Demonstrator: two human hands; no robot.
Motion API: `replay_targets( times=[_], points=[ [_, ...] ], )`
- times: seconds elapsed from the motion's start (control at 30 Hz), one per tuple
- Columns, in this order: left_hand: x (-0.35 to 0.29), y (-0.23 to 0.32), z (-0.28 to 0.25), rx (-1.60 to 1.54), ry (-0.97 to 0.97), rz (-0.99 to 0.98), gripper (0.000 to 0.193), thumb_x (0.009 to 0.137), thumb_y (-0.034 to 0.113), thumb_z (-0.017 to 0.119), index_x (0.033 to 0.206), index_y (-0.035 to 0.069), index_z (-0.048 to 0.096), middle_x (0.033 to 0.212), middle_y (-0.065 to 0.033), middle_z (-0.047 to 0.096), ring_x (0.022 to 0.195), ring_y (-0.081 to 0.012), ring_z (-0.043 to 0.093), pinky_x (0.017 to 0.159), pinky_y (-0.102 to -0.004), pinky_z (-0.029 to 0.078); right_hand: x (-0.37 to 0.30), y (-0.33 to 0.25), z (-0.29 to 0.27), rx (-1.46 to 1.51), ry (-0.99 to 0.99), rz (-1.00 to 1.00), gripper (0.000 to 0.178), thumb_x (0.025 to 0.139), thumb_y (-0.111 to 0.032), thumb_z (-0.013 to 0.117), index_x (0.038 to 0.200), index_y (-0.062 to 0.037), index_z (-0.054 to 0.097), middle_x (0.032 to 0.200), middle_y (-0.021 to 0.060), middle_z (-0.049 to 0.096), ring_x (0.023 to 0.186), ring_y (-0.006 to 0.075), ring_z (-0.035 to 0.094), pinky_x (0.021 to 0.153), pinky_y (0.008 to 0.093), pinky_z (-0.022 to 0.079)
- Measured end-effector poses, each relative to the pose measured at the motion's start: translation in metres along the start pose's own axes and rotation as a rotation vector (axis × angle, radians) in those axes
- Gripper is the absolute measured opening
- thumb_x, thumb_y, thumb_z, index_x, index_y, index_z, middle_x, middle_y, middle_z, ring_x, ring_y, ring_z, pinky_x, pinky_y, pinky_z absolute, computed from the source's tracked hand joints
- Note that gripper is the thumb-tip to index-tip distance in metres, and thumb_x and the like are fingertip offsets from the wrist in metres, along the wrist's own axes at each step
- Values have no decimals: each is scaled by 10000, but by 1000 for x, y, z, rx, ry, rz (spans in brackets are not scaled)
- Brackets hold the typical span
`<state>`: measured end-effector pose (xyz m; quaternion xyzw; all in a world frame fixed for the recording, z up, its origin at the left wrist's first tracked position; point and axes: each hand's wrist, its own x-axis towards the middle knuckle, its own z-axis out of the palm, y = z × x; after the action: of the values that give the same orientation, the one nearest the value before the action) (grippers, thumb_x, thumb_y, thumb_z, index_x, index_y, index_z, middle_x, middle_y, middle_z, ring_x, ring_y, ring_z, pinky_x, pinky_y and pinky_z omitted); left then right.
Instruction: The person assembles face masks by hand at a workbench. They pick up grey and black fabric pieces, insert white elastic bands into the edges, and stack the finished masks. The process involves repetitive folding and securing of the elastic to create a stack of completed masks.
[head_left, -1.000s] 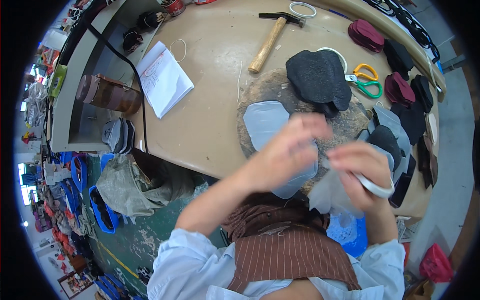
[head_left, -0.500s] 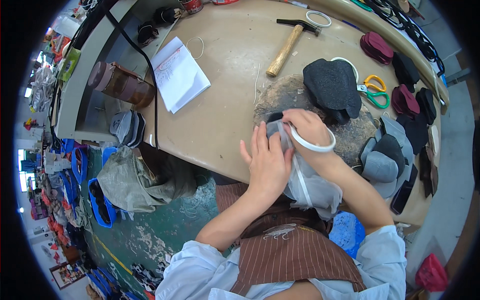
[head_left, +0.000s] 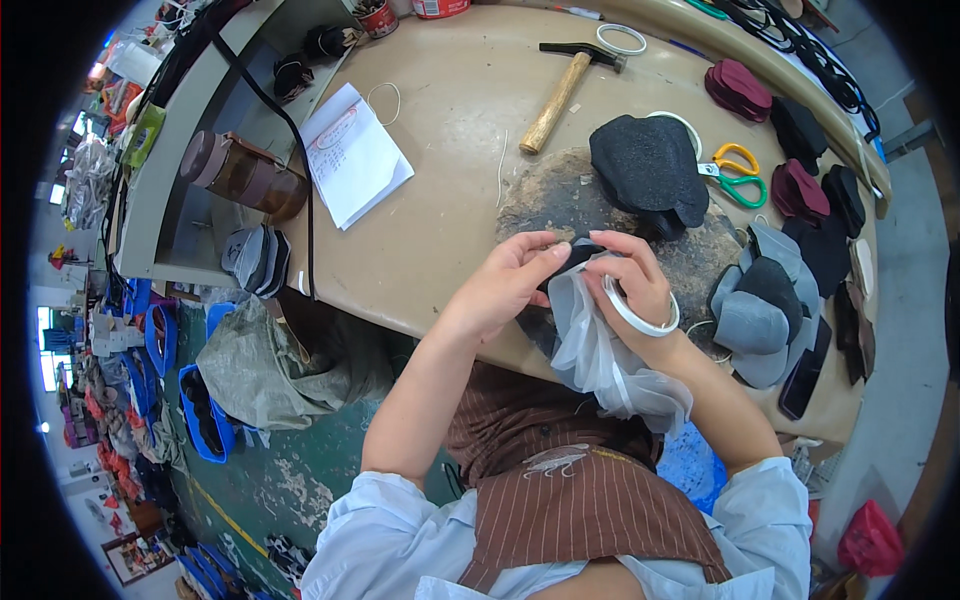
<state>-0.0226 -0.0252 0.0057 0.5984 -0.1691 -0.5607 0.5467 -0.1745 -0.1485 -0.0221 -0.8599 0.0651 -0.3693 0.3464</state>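
Both of my hands are at the near edge of the table, over a round mottled stone slab [head_left: 535, 205]. My left hand [head_left: 505, 285] pinches the left side of a small black piece [head_left: 583, 254] between thumb and fingers. On its other side, my right hand [head_left: 635, 290] grips the black piece and the gathered top of a sheer whitish fabric [head_left: 590, 335]. The fabric hangs in folds toward my lap, with a narrow white strip along it. A white ring [head_left: 640, 322] circles my right hand. Just beyond, a stack of black shaped pads [head_left: 648, 170] rests on the slab.
A hammer [head_left: 556, 100] lies far of the slab; scissors [head_left: 738, 175] with yellow and green handles lie right of the pads. Grey cut pieces [head_left: 757, 325], maroon pads [head_left: 738, 88] and a dark phone [head_left: 805, 370] line the right. Leftward are a paper pad [head_left: 355, 160] and a bottle [head_left: 245, 175].
My left hand has turned from lying spread on the fabric to pinching the black piece, which now shows more. My right hand has shifted slightly down. The whole view has shifted a little.
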Motion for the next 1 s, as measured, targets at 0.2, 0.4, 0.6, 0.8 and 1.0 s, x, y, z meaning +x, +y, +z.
replay_targets(
  times=[0.2, 0.4, 0.6, 0.8, 1.0],
  points=[
    [22, -11, 2, 344, 13, 300, 277, 929, 193, 667, 1095, -29, 674, 887, -48, 695, 772, -91, 601, 682, -258, 498, 5, 0, -14, -106, -14, -246, 181, 757, -6, 717, 881, -53, 594, 1067, 139, 633, 955, 294, 659, 803, 369, 536],
    [10, -17, 4, 230, 89, 362, 269, 924, 98, 659, 1164, -24, 663, 958, -44, 707, 842, -71, 611, 756, -241, 508, -14, -49, -120, 676, -900, 459, 199, 810, -145, 747, 777, -87, 560, 666, 15, 584, 561, 141, 589, 494, 276, 413],
    [-8, -22, 38, 81, -38, 345, 275, 928, 52, 637, 1191, -24, 653, 1045, -59, 705, 932, -78, 618, 832, -231, 506, -10, -38, -120, 270, -197, 244, 200, 814, -89, 741, 814, -73, 542, 829, 82, 648, 789, 167, 616, 680, 278, 465],
    [-28, -6, 21, 198, 170, 474, 235, 930, 30, 620, 1153, -22, 673, 1027, -71, 708, 928, -91, 631, 817, -239, 511, -4, -34, -108, 334, -44, 617, 230, 826, -16, 702, 803, -65, 479, 856, 70, 666, 815, 95, 584, 705, 249, 470],
    [-11, -6, -18, 242, 284, 436, 219, 961, 56, 591, 1141, -60, 640, 985, -69, 694, 860, -79, 631, 776, -224, 517, -3, -24, -101, 234, -120, 600, 245, 810, -52, 726, 813, -54, 481, 991, 105, 676, 829, 77, 571, 695, 248, 471]
  ],
)
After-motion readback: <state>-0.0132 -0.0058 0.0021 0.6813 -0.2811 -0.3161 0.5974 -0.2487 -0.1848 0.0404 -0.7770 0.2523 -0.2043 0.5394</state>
